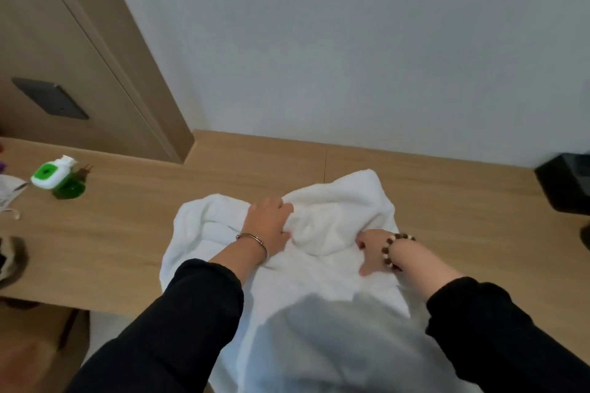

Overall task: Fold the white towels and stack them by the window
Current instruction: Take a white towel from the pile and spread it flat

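A crumpled white towel (332,220) lies on the wooden table (134,220) in front of me, its near part hanging over the front edge toward my body. My left hand (268,223) lies on the bunched middle of the towel, fingers curled into a fold of the cloth. My right hand (372,249) is on the towel's right side, fingers bent down into the fabric, the thumb pointing toward me. Whether the right hand pinches the cloth is hidden by the wrist and the bead bracelet. No window is in view.
A green and white plug-in device (56,177) stands at the table's left. A dark box (565,185) sits at the right edge. Brown and white items (11,252) lie at the far left. A wooden wall panel with a dark switch plate (51,97) rises behind.
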Demonstrator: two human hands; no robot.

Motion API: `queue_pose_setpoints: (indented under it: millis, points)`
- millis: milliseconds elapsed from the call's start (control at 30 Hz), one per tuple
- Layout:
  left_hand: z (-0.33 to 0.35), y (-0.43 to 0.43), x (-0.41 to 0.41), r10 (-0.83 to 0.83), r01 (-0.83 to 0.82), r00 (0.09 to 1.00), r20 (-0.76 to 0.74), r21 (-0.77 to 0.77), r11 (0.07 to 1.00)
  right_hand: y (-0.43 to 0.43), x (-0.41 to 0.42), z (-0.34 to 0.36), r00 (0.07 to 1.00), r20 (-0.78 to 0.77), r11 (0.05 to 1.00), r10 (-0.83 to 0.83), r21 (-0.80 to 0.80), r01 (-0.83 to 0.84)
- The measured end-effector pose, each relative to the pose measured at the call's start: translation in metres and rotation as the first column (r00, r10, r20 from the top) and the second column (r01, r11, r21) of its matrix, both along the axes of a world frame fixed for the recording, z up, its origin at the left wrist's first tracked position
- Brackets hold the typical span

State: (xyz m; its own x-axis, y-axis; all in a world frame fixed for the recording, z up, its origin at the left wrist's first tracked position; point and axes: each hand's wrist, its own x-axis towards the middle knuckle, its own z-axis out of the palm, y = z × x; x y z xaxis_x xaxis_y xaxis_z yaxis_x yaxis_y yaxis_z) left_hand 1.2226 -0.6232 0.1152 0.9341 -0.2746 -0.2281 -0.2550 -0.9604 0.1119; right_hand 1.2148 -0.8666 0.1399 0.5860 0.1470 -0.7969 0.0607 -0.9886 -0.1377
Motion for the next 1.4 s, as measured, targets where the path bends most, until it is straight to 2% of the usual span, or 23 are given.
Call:
queue_pose_setpoints:
  millis: [33, 67, 100, 133, 200, 233, 300, 367, 433, 500, 567, 633, 733, 833, 933, 1000, 1100, 1133, 1167, 1200, 1267, 1333, 1400]
  points:
    - [-0.002, 0.001, -0.007, -0.118, 0.120, 0.991, 0.056, -0.032, 0.992, -0.004, 0.002, 0.010, 0.994, -0.104, 1.000, -0.018, 0.013, 0.020]
    - [-0.004, 0.003, -0.014, -0.214, 0.221, 0.972, 0.101, -0.065, 0.973, -0.008, 0.005, 0.019, 0.990, -0.121, 0.996, -0.067, 0.052, 0.074]
    - [-0.007, 0.004, -0.021, -0.267, 0.284, 0.952, 0.147, -0.109, 0.953, -0.012, 0.009, 0.027, 0.988, -0.016, 0.980, -0.153, 0.123, 0.153]
    - [-0.011, 0.006, -0.026, -0.299, 0.329, 0.935, 0.191, -0.154, 0.932, -0.014, 0.015, 0.033, 0.945, 0.178, 0.950, -0.273, 0.204, 0.236]
    - [-0.014, 0.008, -0.038, -0.342, 0.388, 0.912, 0.227, -0.201, 0.900, -0.009, 0.025, 0.037, 0.723, 0.569, 0.916, -0.391, 0.314, 0.249]
    - [-0.015, 0.009, -0.042, -0.357, 0.401, 0.909, 0.216, -0.219, 0.889, -0.005, 0.027, 0.036, 0.690, 0.626, 0.929, -0.364, 0.298, 0.220]
    - [-0.014, 0.010, -0.049, -0.350, 0.369, 0.929, 0.119, -0.244, 0.897, 0.004, 0.023, 0.022, 0.845, 0.477, 0.963, -0.244, 0.222, 0.154]
    - [-0.005, 0.014, -0.053, -0.260, 0.242, 0.965, -0.033, -0.266, 0.933, 0.013, 0.013, 0.000, 0.959, 0.271, 0.992, -0.080, 0.115, 0.050]
    - [0.001, 0.023, -0.056, -0.151, 0.118, 0.973, -0.172, -0.188, 0.975, 0.019, -0.003, -0.018, 0.985, 0.159, 0.994, 0.067, 0.076, -0.080]
    - [0.003, 0.030, -0.060, -0.087, 0.082, 0.965, -0.246, -0.028, 0.996, 0.023, -0.019, -0.027, 0.973, 0.192, 0.989, 0.131, 0.043, -0.141]
    - [0.001, 0.030, -0.067, 0.011, -0.004, 0.947, -0.320, 0.021, 1.000, 0.024, -0.030, -0.025, 0.947, 0.307, 0.995, 0.093, 0.016, -0.102]
    - [0.000, 0.020, -0.070, 0.088, -0.097, 0.936, -0.340, -0.010, 0.995, 0.022, -0.032, -0.021, 0.927, 0.371, 0.997, -0.057, 0.071, 0.033]
    - [0.007, 0.008, -0.070, 0.155, -0.194, 0.912, -0.380, -0.067, 0.979, 0.021, -0.019, -0.012, 0.934, 0.252, 0.960, -0.253, 0.184, 0.211]
    - [0.019, 0.008, -0.069, 0.169, -0.239, 0.864, -0.474, -0.091, 0.967, 0.027, -0.017, 0.010, 0.939, 0.227, 0.934, -0.258, 0.309, 0.182]
    - [0.038, 0.020, -0.073, 0.124, -0.275, 0.805, -0.580, -0.181, 0.944, 0.039, -0.033, 0.039, 0.928, 0.198, 0.847, -0.317, 0.500, 0.183]
    - [0.052, 0.033, -0.078, 0.079, -0.367, 0.721, -0.689, -0.282, 0.886, 0.048, -0.045, 0.053, 0.900, 0.187, 0.773, -0.394, 0.597, 0.214]
    - [0.065, 0.053, -0.088, 0.041, -0.570, 0.635, -0.772, -0.432, 0.698, 0.068, -0.062, 0.069, 0.840, 0.194, 0.677, -0.507, 0.693, 0.248]
    - [0.070, 0.057, -0.092, 0.029, -0.592, 0.616, -0.788, -0.438, 0.677, 0.075, -0.067, 0.074, 0.820, 0.211, 0.663, -0.532, 0.706, 0.249]
    - [0.072, 0.060, -0.094, 0.010, -0.552, 0.619, -0.785, -0.426, 0.716, 0.084, -0.072, 0.080, 0.802, 0.247, 0.665, -0.544, 0.710, 0.232]
    - [0.073, 0.063, -0.095, 0.011, -0.452, 0.655, -0.755, -0.379, 0.808, 0.092, -0.076, 0.086, 0.788, 0.282, 0.676, -0.547, 0.704, 0.218]
    - [0.078, 0.069, -0.099, 0.039, -0.243, 0.780, -0.625, -0.246, 0.938, 0.105, -0.084, 0.096, 0.775, 0.336, 0.695, -0.535, 0.697, 0.177]
    - [0.089, 0.077, -0.100, 0.083, -0.167, 0.925, -0.370, -0.201, 0.965, 0.114, -0.091, 0.106, 0.776, 0.415, 0.756, -0.475, 0.644, 0.118]
    - [0.105, 0.084, -0.104, 0.114, -0.142, 0.985, -0.133, -0.227, 0.963, 0.120, -0.095, 0.116, 0.755, 0.490, 0.807, -0.436, 0.585, 0.086]
